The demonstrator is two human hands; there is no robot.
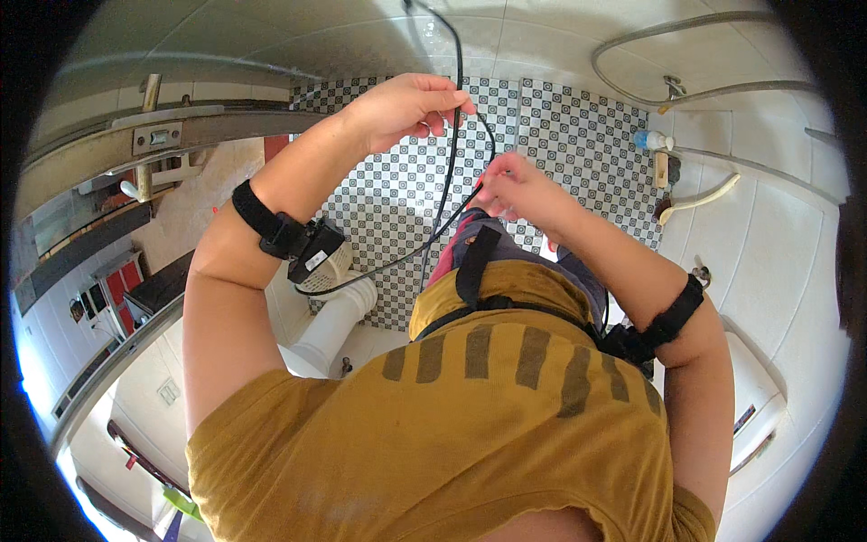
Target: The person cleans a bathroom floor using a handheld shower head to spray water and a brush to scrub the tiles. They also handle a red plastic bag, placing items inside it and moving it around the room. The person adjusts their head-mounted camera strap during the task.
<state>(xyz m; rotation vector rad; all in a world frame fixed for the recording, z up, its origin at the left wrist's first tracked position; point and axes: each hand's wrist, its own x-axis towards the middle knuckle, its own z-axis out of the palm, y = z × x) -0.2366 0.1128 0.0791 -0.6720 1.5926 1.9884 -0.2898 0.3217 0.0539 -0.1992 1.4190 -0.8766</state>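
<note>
A thin black cable (459,61) comes down from the wall at the top of the view and passes through my left hand (420,112). The thumb and fingers there are pinched on it. Lower and to the right, my right hand (518,186) grips another stretch of the same cable, with a small red spot beside its fingertips. Between the two hands the cable bows out in a short curve. From my right hand a length sags left in a wide loop, towards a black box (317,249) strapped to my left arm. Where the cable ends is hidden.
Black-and-white patterned tiles (569,135) cover the floor. A white pipe (332,328) stands at left, near a door edge with a metal latch (158,138). Along the right wall are a flexible hose (603,68), a bottle (653,140), a curved-handled brush (701,198) and a white tank (752,400).
</note>
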